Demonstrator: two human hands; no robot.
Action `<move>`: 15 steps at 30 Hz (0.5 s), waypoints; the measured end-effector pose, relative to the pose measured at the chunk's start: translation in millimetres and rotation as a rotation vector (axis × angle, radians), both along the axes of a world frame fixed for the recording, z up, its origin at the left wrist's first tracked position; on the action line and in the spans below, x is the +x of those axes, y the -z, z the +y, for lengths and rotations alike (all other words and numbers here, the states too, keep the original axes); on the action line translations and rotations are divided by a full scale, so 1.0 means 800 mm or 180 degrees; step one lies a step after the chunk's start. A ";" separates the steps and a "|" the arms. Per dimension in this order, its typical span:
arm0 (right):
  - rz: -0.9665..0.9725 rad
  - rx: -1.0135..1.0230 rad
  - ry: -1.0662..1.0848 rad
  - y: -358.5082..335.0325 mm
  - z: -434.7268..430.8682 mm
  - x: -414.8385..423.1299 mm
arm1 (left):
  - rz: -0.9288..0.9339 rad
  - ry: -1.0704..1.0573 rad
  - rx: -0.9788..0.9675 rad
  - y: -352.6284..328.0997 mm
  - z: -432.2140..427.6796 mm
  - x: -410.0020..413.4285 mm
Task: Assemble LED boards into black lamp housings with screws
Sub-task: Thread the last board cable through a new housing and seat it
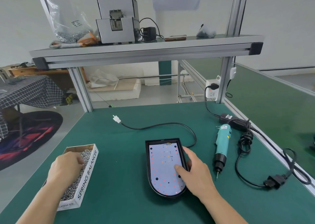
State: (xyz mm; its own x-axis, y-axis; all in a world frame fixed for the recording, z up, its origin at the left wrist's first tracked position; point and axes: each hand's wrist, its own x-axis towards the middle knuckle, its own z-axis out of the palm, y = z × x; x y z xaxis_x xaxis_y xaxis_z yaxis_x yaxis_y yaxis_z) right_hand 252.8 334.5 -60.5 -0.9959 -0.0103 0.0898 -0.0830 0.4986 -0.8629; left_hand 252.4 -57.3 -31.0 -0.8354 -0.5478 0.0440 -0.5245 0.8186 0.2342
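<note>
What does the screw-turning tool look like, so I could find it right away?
Look at the big green table, then right of the black lamp housing that the right hand touches. The electric screwdriver lies there beside a coiled black cable. It is the only teal thing, with a black nose and thin metal tip.

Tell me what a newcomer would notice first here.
A black, round-ended lamp housing holding a white, red-dotted LED board sits at centre, the right hand resting on its right edge. At left, the left hand dips into a white cardboard box of silver screws; a teal electric screwdriver lies right.
</note>
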 end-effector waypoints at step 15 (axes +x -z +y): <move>-0.0010 -0.0021 0.0049 0.005 0.001 -0.003 | -0.0586 0.0564 -0.0335 -0.020 -0.002 -0.002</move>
